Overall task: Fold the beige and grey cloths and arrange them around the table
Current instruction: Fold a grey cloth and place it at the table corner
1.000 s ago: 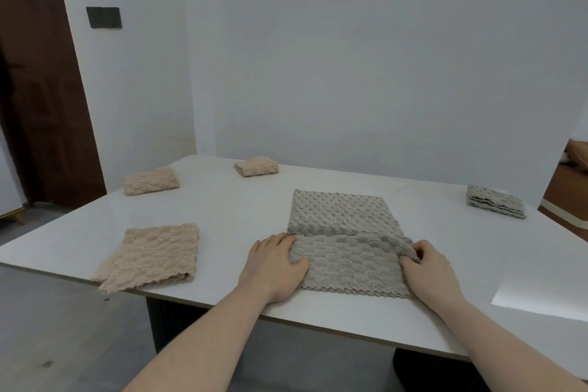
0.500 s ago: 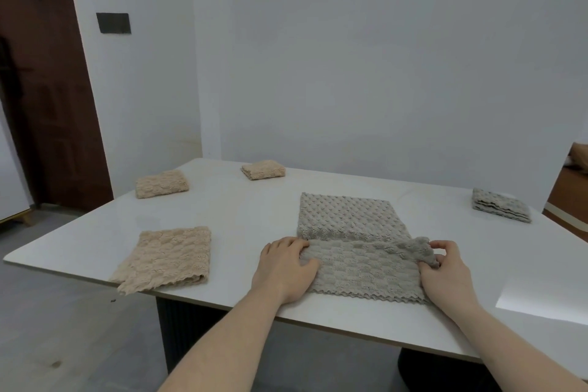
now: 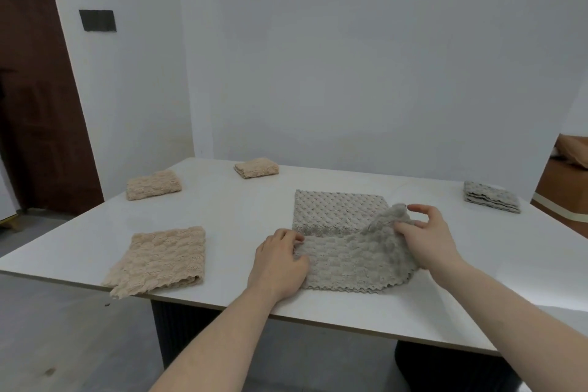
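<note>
Grey cloth (image 3: 337,232) lies just right of the frame's centre on the white table (image 3: 241,216), near the front edge, its near half doubled over the far half. I see the right hand (image 3: 429,242) pinching the folded layer's right corner between thumb and curled fingers, and that corner is raised off the surface in a soft peak, index finger lifted above it. My left hand (image 3: 280,261) rests on the cloth's left edge with fingers bent loosely, pressing it down onto the tabletop; I'd call it relaxed rather than gripping. Left of centre, a half-folded beige cloth (image 3: 162,259) sits at the table's front edge, one ragged corner hanging over it. Further back on the left lies a folded beige bundle (image 3: 153,184), and a smaller beige bundle (image 3: 256,167) sits near the far edge. At the right of the frame a folded grey stack (image 3: 491,197) lies well apart from the hands. A dark wooden door (image 3: 35,99) fills the upper left.
</note>
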### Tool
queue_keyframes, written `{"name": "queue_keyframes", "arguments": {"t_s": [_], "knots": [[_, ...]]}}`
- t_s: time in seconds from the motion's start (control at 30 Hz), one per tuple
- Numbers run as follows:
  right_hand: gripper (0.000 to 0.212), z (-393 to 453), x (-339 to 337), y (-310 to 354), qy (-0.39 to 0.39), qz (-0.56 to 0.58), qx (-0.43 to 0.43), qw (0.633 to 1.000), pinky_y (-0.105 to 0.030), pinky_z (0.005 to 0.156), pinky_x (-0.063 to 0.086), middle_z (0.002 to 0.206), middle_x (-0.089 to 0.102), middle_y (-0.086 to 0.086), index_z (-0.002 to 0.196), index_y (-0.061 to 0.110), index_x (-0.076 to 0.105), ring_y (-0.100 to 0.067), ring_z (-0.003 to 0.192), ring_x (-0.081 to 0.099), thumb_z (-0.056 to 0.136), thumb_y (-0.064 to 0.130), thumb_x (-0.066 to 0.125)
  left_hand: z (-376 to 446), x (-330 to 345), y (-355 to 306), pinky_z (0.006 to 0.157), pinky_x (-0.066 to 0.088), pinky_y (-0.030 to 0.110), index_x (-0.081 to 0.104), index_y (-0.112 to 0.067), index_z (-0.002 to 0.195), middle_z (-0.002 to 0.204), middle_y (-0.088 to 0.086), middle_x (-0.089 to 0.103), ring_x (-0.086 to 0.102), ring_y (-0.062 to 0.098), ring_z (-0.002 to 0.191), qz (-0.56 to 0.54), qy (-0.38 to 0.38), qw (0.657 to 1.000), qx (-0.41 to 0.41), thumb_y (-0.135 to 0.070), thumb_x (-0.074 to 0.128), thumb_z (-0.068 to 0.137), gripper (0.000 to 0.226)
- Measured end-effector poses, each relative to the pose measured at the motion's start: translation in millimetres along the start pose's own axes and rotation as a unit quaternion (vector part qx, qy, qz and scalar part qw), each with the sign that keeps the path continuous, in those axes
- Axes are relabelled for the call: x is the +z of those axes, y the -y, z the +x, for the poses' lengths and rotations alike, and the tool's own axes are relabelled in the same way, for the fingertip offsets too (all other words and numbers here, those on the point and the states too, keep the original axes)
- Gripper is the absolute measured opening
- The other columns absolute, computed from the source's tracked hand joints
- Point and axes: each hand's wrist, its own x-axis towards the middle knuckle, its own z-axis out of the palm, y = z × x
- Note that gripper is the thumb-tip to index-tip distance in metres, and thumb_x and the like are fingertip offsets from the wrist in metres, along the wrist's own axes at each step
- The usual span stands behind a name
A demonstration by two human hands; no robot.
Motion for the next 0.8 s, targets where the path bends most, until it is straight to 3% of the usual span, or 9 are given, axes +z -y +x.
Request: {"name": "queue_keyframes", "arguments": {"t_s": [0.1, 0.2, 0.3, 0.37, 0.47, 0.6, 0.73, 0.8], "knots": [[0.046, 3, 12, 13, 0.029, 0.009, 0.009, 1.0, -0.038, 0.065, 0.056, 0.096, 0.073, -0.008, 0.125, 0.026, 0.046, -0.029, 0.085, 0.073, 0.087, 0.011, 0.066, 0, -1, 0, 0.111, 0.036, 0.035, 0.055, -0.032, 0.127, 0.132, -0.014, 0.052, 0.047, 0.01, 0.122, -0.011, -0.009, 1.0, 0.001, -0.031, 0.05, 0.089, 0.038], [0.049, 3, 28, 21, 0.044, 0.019, 0.021, 0.999, -0.041, 0.077, 0.06, 0.103, 0.069, -0.011, 0.126, 0.022, 0.048, -0.027, 0.089, 0.072, 0.084, 0.009, 0.07, 0, -1, 1, 0.107, 0.039, 0.034, 0.057, -0.034, 0.119, 0.13, -0.015, 0.052, 0.047, 0.01, 0.12, -0.034, -0.019, 0.999, 0.0, -0.029, 0.052, 0.09, 0.03], [0.05, -3, 47, 26, 0.087, 0.039, 0.029, 0.995, -0.036, 0.068, 0.059, 0.098, 0.068, -0.012, 0.126, 0.02, 0.047, -0.024, 0.084, 0.071, 0.084, 0.005, 0.069, 1, -1, 2, 0.105, 0.039, 0.034, 0.061, -0.037, 0.106, 0.125, -0.019, 0.052, 0.046, 0.007, 0.119, -0.063, -0.025, 0.998, -0.002, -0.031, 0.053, 0.093, 0.017], [0.051, -9, 60, 26, 0.12, 0.033, 0.028, 0.992, -0.039, 0.071, 0.06, 0.093, 0.071, -0.01, 0.127, 0.02, 0.046, -0.022, 0.08, 0.07, 0.084, 0.003, 0.069, 3, 0, 2, 0.102, 0.04, 0.03, 0.064, -0.037, 0.095, 0.12, -0.021, 0.052, 0.047, 0.004, 0.116, -0.085, -0.031, 0.996, -0.006, -0.034, 0.055, 0.093, 0.01], [0.053, -16, 76, 20, 0.151, -0.003, 0.012, 0.988, -0.045, 0.083, 0.061, 0.108, 0.068, -0.005, 0.128, 0.024, 0.047, -0.023, 0.088, 0.073, 0.083, 0.006, 0.07, 6, -1, 2, 0.091, 0.039, 0.027, 0.069, -0.037, 0.083, 0.112, -0.023, 0.055, 0.052, 0.002, 0.111, -0.129, -0.052, 0.99, -0.026, -0.039, 0.061, 0.092, 0.013], [0.049, -28, 87, 12, 0.208, 0.016, 0.006, 0.978, -0.045, 0.079, 0.062, 0.116, 0.064, -0.003, 0.127, 0.024, 0.048, -0.024, 0.082, 0.073, 0.087, 0.004, 0.068, 6, -2, 5, 0.091, 0.045, 0.03, 0.074, -0.036, 0.076, 0.106, -0.021, 0.059, 0.056, 0.001, 0.106, -0.168, -0.064, 0.983, -0.038, -0.043, 0.059, 0.092, 0.022], [0.028, -29, 74, -4, 0.108, -0.107, -0.191, 0.97, -0.034, 0.08, 0.06, 0.115, 0.065, 0.017, 0.115, 0.034, 0.057, -0.005, 0.086, 0.068, 0.093, 0.017, 0.061, 4, -5, 2, 0.094, 0.047, 0.033, 0.072, -0.035, 0.077, 0.104, -0.02, 0.061, 0.058, 0.003, 0.104, -0.189, -0.064, 0.979, -0.043, -0.061, 0.055, 0.089, 0.034], [0.021, -28, 60, -17, 0.054, -0.137, -0.234, 0.961, -0.029, 0.083, 0.055, 0.11, 0.064, 0.024, 0.112, 0.036, 0.059, 0.001, 0.09, 0.062, 0.096, 0.022, 0.059, 4, -5, 2, 0.093, 0.045, 0.032, 0.073, -0.033, 0.075, 0.104, -0.02, 0.06, 0.057, 0.003, 0.104, -0.185, -0.066, 0.979, -0.049, -0.065, 0.058, 0.083, 0.036]]}}
